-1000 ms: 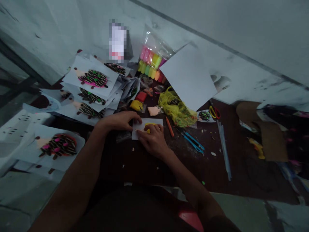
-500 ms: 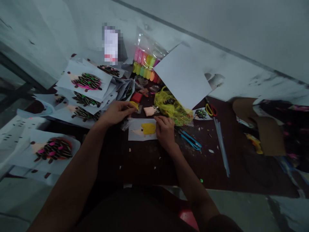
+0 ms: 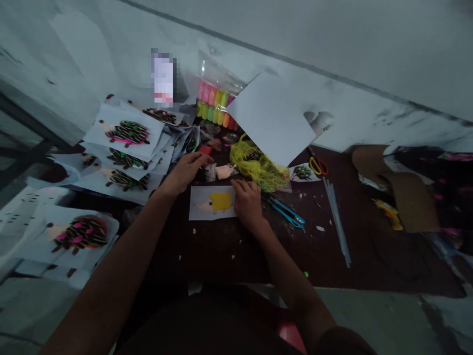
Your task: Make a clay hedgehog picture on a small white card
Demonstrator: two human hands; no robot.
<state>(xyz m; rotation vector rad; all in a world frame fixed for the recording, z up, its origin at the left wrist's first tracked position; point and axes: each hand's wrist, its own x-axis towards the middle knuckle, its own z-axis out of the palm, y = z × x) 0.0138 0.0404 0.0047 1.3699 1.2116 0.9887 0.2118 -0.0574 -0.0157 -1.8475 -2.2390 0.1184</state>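
My right hand (image 3: 248, 203) rests with curled fingers on the right edge of a small white paper card (image 3: 195, 213), gripping it against the dark table. On the card is a hedgehog shape with a pale snout and a flat yellow clay body (image 3: 220, 202). Above the card's left side, my left hand (image 3: 186, 173) has its fingertips drawn together beside a red clay packet (image 3: 204, 150); what they hold, if anything, is hidden. Just below these fingertips lies a clear plastic sachet (image 3: 210, 172). A pale pink clay lump (image 3: 224, 171) sits to the right of it.
Finished hedgehog pictures (image 3: 125, 130) are stacked at the left. Behind stand a bag of coloured clay (image 3: 214, 101) and a large white sheet (image 3: 273, 118). A yellow plastic bag (image 3: 254, 162), blue cutter (image 3: 284, 212), scissors (image 3: 318, 166) and clear sticks (image 3: 337, 222) lie rightward.
My left hand has moved slightly away and to the right, over the red packet; the yellow packet at its fingertips no longer shows. My right hand stays on the card. The view has shifted a little.
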